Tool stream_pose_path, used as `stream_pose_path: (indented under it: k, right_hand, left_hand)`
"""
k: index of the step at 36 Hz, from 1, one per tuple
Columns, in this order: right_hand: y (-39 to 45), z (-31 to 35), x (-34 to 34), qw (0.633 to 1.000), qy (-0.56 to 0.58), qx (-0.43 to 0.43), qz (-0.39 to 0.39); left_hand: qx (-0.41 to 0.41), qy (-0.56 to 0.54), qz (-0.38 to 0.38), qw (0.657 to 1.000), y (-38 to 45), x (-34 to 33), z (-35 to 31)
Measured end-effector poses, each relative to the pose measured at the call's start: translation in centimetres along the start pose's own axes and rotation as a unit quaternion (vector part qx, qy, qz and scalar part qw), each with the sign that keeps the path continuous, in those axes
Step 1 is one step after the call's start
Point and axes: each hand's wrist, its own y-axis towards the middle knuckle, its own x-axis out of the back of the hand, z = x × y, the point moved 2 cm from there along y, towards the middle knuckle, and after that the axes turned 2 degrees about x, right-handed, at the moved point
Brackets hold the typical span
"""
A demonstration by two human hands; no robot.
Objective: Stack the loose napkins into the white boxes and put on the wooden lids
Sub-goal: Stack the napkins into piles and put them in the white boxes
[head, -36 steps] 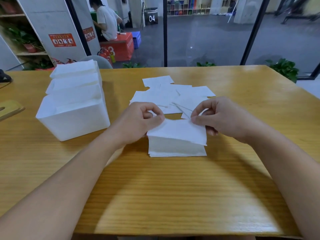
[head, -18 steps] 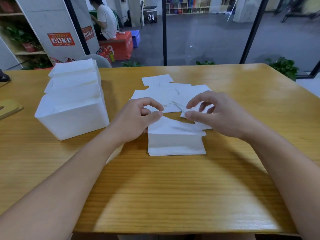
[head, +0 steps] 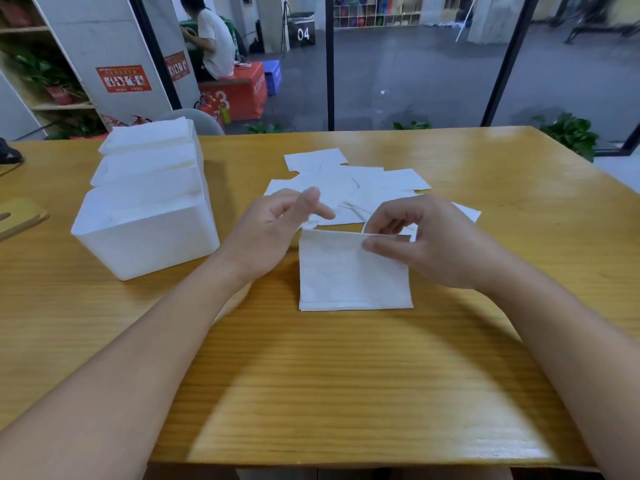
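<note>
A squared stack of white napkins (head: pixel 353 271) lies on the wooden table (head: pixel 346 375) in front of me. My right hand (head: pixel 426 244) pinches the stack's far right edge, thumb on top and fingers behind it. My left hand (head: pixel 277 230) hovers just left of the stack with its fingers loosely spread, holding nothing. Several loose napkins (head: pixel 356 188) lie scattered flat behind both hands. At the left stand three white boxes (head: pixel 145 244) in a row, with napkins showing in the back ones. A wooden lid (head: pixel 20 216) lies at the far left edge.
Behind the table are glass panels with black frames and potted plants (head: pixel 568 133). A person (head: pixel 211 39) sits far back beyond the glass. A dark object (head: pixel 8 152) sits at the table's back left corner.
My left hand has let go of the stack's corner and lifted with fingers spread. My right hand has come down onto the stack's far edge. The top napkin now lies flat and square.
</note>
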Motion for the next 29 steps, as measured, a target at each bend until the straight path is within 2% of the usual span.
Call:
stream_pose_path:
  k: [4, 9, 13, 17, 20, 23, 25, 29]
  right_hand:
    - [0.1, -0.4, -0.1, 0.999, 0.014, -0.016, -0.043]
    - [0.2, -0.7, -0.1, 0.997, 0.021, -0.039, -0.064]
    - [0.3, -0.6, 0.2, 0.995, 0.053, -0.056, -0.065]
    - [0.4, -0.3, 0.9, 0.988, 0.116, -0.073, -0.072]
    - [0.3, -0.5, 1.2, 0.982, 0.136, -0.12, -0.05]
    - [0.0, -1.1, 0.8, 0.979, 0.115, -0.166, 0.006]
    - [-0.2, -1.3, 0.3, 0.981, 0.052, -0.182, 0.051]
    - [-0.1, -1.4, -0.5, 0.981, -0.039, -0.175, 0.071]
  left_hand:
    - [-0.051, -0.059, 0.016, 0.997, -0.3, 0.1, -0.5]
    - [-0.108, 0.024, -0.001, 0.994, -0.3, -0.3, 0.1]
    - [-0.12, -0.005, -0.026, 0.992, -0.1, -0.3, 0.4]
    - [-0.088, -0.094, -0.002, 0.992, 0.1, 0.0, 0.2]
    - [-0.034, -0.104, 0.026, 0.994, 0.1, 0.2, 0.1]
    - [0.035, -0.054, 0.083, 0.994, 0.1, 0.1, 0.7]
    - [0.061, 0.0, 0.106, 0.993, 0.1, 0.0, 1.4]
    - [0.049, 0.133, 0.107, 0.984, 0.0, -0.5, 1.8]
